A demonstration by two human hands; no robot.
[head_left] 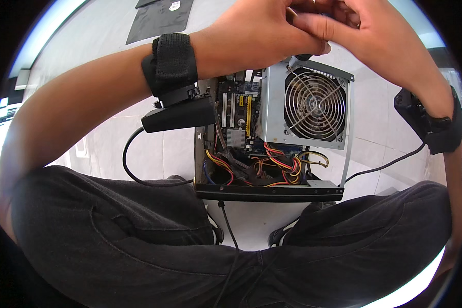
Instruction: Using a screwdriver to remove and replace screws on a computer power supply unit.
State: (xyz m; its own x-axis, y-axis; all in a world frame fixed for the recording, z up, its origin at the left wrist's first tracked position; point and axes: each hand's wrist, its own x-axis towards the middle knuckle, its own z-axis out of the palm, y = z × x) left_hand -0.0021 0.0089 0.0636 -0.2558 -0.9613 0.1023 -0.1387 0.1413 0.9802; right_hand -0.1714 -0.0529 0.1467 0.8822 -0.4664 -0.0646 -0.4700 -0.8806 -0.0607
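Observation:
Above the far edge of an open desktop computer case (269, 192), my left hand (269, 36) and my right hand (367, 33) come together. The fingers of both are curled and closed, and the right thumb reaches across to the left hand. Whatever they hold is hidden behind the fingers and cut off by the top of the picture. A small dark piece (304, 57) shows just below the left fingertips. Under the hands sits a grey power supply (273, 110) with a round wire fan grille (317, 102). Left of it lies a blue motherboard (236, 115) with white and yellow slots.
Loose red, yellow and black cables (287, 169) bunch along the case's near side. Black wrist straps (172, 61) carry boxy devices (179, 115) with leads running down. A dark flat pouch (159, 20) lies on the tiled floor (138, 143) beyond. My legs (102, 220) flank the case.

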